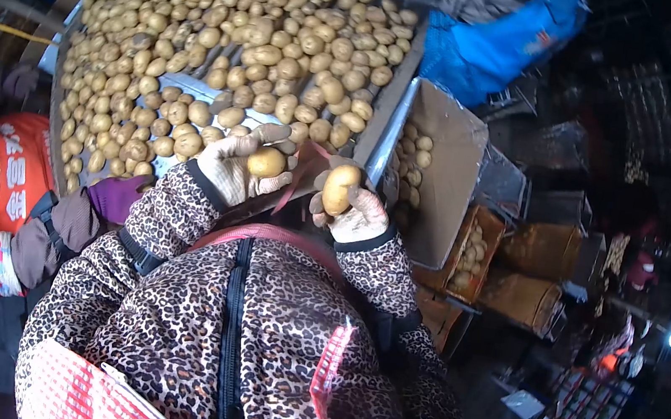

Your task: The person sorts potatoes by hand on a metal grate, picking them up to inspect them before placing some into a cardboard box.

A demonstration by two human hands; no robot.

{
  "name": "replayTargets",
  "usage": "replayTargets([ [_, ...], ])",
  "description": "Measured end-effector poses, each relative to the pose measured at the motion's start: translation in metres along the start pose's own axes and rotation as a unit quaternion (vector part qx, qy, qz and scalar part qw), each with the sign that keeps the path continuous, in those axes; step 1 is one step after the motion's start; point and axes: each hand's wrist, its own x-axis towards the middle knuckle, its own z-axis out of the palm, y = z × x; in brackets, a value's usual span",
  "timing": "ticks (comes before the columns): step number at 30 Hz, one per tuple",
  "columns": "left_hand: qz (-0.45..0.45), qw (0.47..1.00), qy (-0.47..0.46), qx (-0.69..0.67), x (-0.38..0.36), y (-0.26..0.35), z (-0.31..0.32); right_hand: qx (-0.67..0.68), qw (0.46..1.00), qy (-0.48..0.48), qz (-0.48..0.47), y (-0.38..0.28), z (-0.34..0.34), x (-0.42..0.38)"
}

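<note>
Leopard-print sleeves: gloved left hand [233, 166] and right hand [353, 207] each closed on a potato [266, 162], [339, 189] at sorting tray's [379, 135] near edge; sorting underway, next needs box [451, 165] placement.

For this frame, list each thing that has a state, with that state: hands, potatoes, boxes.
Left hand: gloved, holding a potato.
Right hand: gloved, holding a second potato.
Sorting table: heaped with potatoes.
Cardboard box: open, some potatoes inside.
Wooden crate: open, potatoes inside.
</note>
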Motion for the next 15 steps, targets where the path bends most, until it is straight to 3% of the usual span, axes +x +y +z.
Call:
replayTargets([
  [2, -0.022, 0.998, -0.051, 0.015, 0.007, -0.004, 0.007, 0.029, 0.996, 0.079, -0.015, -0.003, -0.004, -0.014],
  [6, -0.042, 0.992, -0.096, 0.069, 0.020, -0.017, 0.001, 0.065, 0.994, 0.063, -0.057, -0.003, -0.039, -0.033],
  [9, -0.044, 0.963, -0.060, 0.258, 0.025, -0.023, 0.007, 0.103, 0.984, 0.092, -0.117, -0.006, -0.030, -0.050],
  [10, -0.064, 0.934, 0.007, 0.350, 0.024, -0.024, 0.020, 0.122, 0.980, 0.093, -0.124, -0.009, -0.029, -0.057],
  [14, 0.006, 0.883, -0.064, 0.464, 0.042, -0.046, 0.024, 0.153, 0.969, 0.110, -0.162, -0.013, -0.027, -0.087],
  [15, -0.005, 0.897, -0.074, 0.437, 0.045, -0.052, 0.032, 0.147, 0.967, 0.120, -0.168, -0.012, -0.034, -0.089],
])
